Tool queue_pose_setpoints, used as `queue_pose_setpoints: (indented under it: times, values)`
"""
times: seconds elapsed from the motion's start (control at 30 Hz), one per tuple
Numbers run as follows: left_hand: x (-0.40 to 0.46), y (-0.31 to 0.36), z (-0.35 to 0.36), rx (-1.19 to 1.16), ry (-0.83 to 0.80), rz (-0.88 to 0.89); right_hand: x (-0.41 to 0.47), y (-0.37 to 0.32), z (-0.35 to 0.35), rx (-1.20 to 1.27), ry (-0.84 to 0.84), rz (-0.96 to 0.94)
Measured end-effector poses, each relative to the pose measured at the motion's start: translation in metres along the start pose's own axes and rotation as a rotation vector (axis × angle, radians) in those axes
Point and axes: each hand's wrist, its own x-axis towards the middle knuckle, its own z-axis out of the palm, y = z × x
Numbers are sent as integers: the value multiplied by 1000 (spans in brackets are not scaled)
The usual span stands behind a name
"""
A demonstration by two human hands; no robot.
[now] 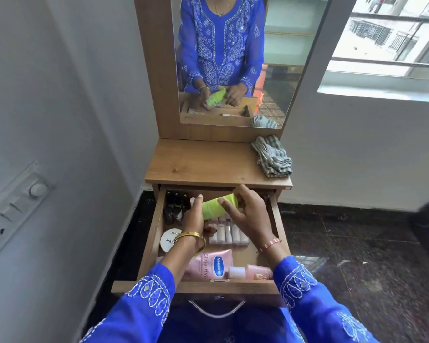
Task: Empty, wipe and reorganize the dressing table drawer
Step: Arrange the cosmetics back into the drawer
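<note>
You are facing a narrow wooden dressing table with a tall mirror (235, 58), set against pale grey walls, with a window (391, 40) to your right and a dark speckled stone floor (357, 256) below. A white switch panel (13, 206) sits on the wall to your left. The brown wood-grain tabletop (203, 162) carries only a folded grey-and-white striped cloth (273, 155) at its back right corner.

The pulled-out wooden drawer (196, 284) beneath holds the goods. Your left hand (196, 216) and right hand (245, 214) both have their grip curled around a lime-green cylindrical bottle (216, 206), held above the back of the drawer; its label is too blurred to read.

Inside, small dark nail polish bottles (174, 206) stand at the back left. A round white container (170, 240) reads "ZUDIO" and "NAIL P", the rest hidden by your wrist. A row of white and pink tubes (229, 235) lies mid-drawer. At the front lies a pink tube (208, 264) marked "Vaseline" and "Gluta-Hya", with a smaller pink tube with a white cap (250, 272) beside it.
</note>
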Motion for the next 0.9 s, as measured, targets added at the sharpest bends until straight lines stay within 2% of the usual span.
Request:
queue_pose_setpoints:
  times: [0.13, 0.23, 0.33, 0.47, 0.57, 0.67, 0.77, 0.9]
  values:
    - [-7, -8, 1, 48, 70, 85, -6, -5, -1, -158, -4, -43]
    - [-6, -20, -2, 138, 169, 168, -14, -5, 3, -158, -20, 20]
    - [-7, -34, -4, 236, 226, 176, -23, -6, 4, -110, -37, 130]
    - [-12, -41, -4, 336, 140, 217, -33, -2, -3, -54, -83, 232]
    - [-16, -42, -4, 368, 10, 216, -34, -1, -17, -60, -95, 263]
    - [-16, -46, -2, 374, -116, 271, -33, 6, -35, -106, -30, 302]
    - [-13, -48, -3, 367, -119, 289, -34, 13, -54, -147, -5, 339]
    - [-11, -46, -8, 360, -117, 266, -46, 19, -59, -314, -106, 339]
